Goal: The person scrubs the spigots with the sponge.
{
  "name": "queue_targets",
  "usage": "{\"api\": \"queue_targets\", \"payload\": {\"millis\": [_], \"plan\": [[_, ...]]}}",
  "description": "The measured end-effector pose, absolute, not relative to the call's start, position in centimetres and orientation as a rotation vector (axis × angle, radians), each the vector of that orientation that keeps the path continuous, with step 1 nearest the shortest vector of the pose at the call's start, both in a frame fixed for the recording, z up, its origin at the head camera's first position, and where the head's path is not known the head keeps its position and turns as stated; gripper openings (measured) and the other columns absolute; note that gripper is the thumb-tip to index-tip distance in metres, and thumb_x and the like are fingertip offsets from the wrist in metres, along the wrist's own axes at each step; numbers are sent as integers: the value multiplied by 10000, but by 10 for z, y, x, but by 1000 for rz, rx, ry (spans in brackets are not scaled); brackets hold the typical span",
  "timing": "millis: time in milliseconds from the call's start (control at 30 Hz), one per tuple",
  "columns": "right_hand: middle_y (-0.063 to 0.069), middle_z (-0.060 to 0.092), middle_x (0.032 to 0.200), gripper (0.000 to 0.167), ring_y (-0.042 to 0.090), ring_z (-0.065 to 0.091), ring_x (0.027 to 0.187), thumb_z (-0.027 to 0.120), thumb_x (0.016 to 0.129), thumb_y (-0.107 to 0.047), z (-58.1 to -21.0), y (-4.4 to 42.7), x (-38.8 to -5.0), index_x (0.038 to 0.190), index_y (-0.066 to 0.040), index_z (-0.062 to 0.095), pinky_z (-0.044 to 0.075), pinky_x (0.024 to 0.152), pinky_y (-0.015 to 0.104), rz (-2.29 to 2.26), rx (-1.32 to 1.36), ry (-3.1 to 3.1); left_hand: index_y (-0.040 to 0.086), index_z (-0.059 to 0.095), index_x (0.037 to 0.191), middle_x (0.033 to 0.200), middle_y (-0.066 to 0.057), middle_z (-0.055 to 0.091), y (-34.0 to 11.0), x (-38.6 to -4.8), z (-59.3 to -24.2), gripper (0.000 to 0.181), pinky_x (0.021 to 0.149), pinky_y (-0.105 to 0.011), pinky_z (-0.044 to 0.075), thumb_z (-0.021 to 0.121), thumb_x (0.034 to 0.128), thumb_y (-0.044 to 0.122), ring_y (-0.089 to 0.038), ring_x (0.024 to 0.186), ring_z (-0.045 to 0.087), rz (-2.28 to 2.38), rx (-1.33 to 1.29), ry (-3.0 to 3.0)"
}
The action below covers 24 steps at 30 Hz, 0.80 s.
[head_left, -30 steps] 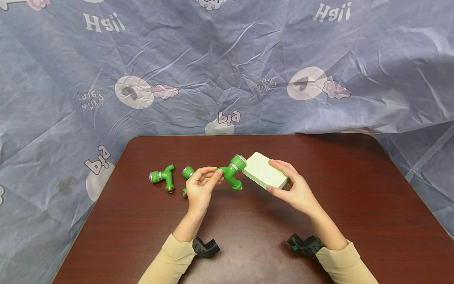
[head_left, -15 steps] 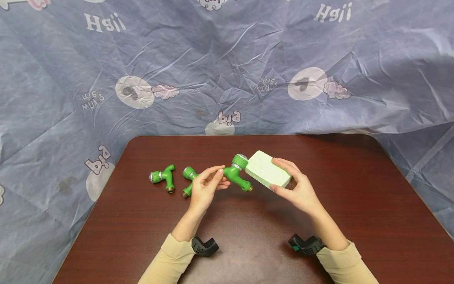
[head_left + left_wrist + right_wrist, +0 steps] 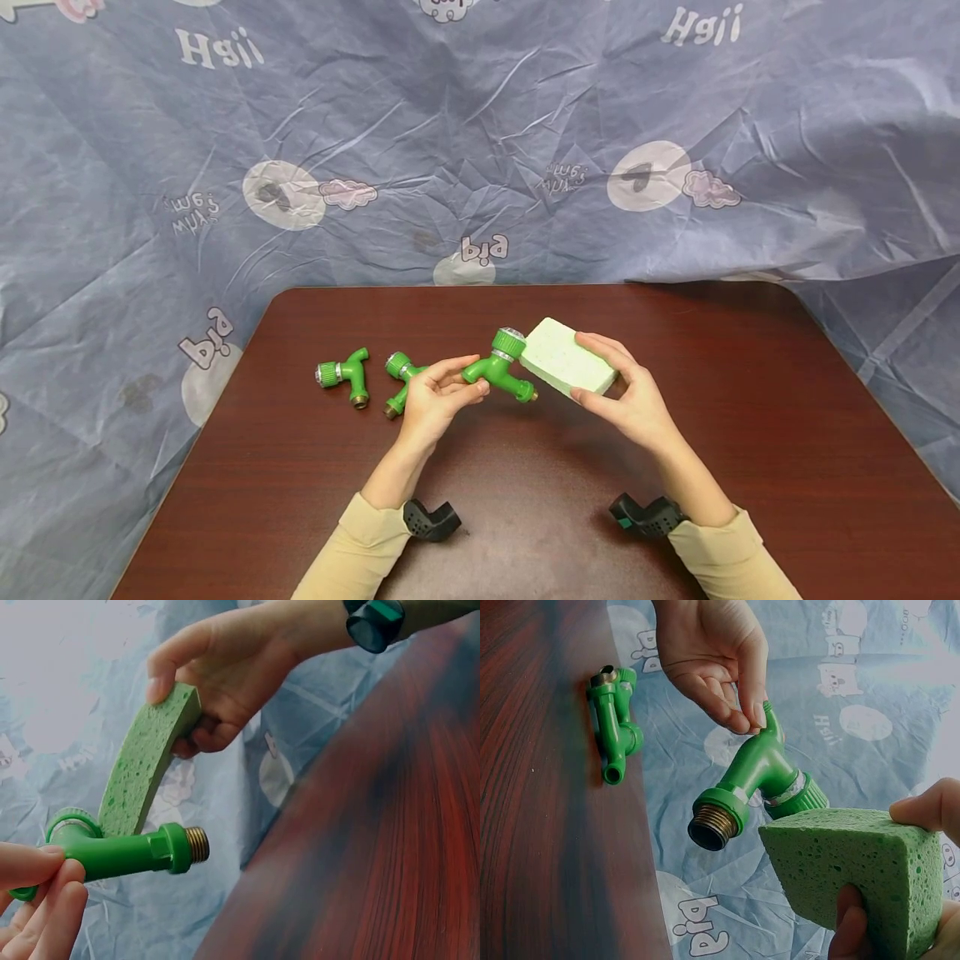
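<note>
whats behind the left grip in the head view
Behind the left grip is a green tap: its ribbed knob, brass threaded end and part of its body show. The grip hides the rest.

In the head view, the left hand hides part of the middle tap and both sleeves run off the bottom. The left wrist view cuts that hand short, its fingers covering part of the held tap; the right wrist view crops the right hand, and whether sponge and knob touch is unclear.
</note>
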State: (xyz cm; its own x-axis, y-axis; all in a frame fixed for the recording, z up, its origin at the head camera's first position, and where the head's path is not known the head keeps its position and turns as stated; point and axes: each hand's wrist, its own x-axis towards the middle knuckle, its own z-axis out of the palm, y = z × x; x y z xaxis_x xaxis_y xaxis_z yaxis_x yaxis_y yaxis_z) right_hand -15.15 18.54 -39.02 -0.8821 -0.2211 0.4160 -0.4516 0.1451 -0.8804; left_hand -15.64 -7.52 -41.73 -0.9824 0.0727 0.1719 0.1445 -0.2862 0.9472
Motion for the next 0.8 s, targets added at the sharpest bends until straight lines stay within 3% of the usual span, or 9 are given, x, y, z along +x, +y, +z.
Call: {"api": "queue_targets", "payload": {"millis": [100,233,500,800], "plan": [[132,453,1318,631,148,524,984,682,712,166,-391,185,-152,1304,29,511,513,704,168,1821,660,-2225,-139,584,1141,891,-250,667,-76,-153,-410,376,669,-335,576,681,779,-132,-248,704,687,-2343,-333,-1943],[131,449,1319,633,152,527,976,679,713,168,-391,184,-152,1307,31,507,514,705,172,1828,652,-2219,-115,607,1119,878,-262,666,-75,-146,-397,326,655,-276,563,684,805,-81,-318,725,674,-2090,-383,-2072],[135,438,1323,627,147,540,961,658,722,185,-391,184,-151,1311,52,490,519,704,181,1869,711,-2173,-119,618,1095,878,-240,665,-72,-142,-391,295,672,-217,542,684,812,-66,-202,720,633,-1946,-348,-2030],[155,374,1385,637,200,509,1044,627,732,195,-386,184,-147,1329,87,435,503,752,209,1940,935,-2081,-116,633,1068,817,-262,659,-67,-141,-394,273,644,-202,539,690,804,-72,-358,697,647,-1963,-334,-1967]]}}
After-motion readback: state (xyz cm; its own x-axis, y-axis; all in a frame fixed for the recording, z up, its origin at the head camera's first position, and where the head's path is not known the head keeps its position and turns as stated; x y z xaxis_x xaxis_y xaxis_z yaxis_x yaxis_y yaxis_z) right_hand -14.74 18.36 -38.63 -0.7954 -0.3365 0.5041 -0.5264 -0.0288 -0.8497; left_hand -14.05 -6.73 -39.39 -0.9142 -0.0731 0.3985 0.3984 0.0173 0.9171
